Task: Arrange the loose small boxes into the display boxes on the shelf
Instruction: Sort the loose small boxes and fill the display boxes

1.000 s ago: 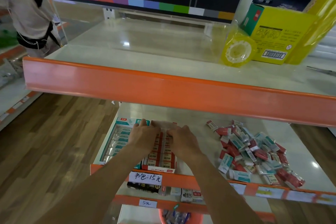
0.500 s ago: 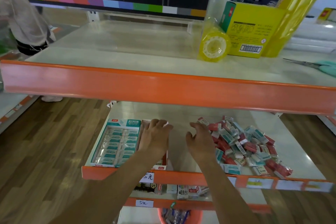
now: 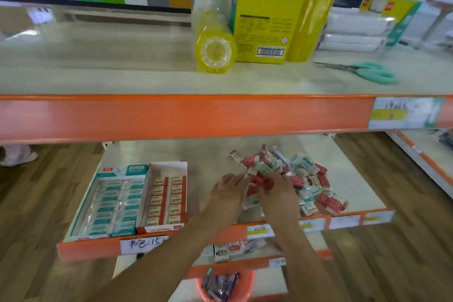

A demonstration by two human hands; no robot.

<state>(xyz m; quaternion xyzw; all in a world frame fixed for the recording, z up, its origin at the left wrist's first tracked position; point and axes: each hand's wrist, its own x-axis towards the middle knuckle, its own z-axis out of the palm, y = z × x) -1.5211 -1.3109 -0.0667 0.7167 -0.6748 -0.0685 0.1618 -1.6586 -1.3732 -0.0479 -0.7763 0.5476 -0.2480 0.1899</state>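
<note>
On the middle shelf (image 3: 208,154) a heap of loose small boxes (image 3: 294,179), red and teal, lies at the right. Two display boxes stand at the left: a teal display box (image 3: 110,201) filled with teal boxes and a red display box (image 3: 164,198) holding rows of red boxes. My left hand (image 3: 226,191) and my right hand (image 3: 277,191) reach into the near left side of the heap, fingers among red boxes (image 3: 262,182). The hands hide what the fingers hold.
The upper shelf (image 3: 122,76) carries a yellow tape roll (image 3: 214,52), a yellow carton (image 3: 264,27), scissors (image 3: 367,72) and stacked white packs (image 3: 353,34). An orange shelf edge (image 3: 183,117) juts out above the work shelf. A red bucket (image 3: 225,287) sits below.
Both hands left the red display box and moved right to the loose heap. The view also swung right.
</note>
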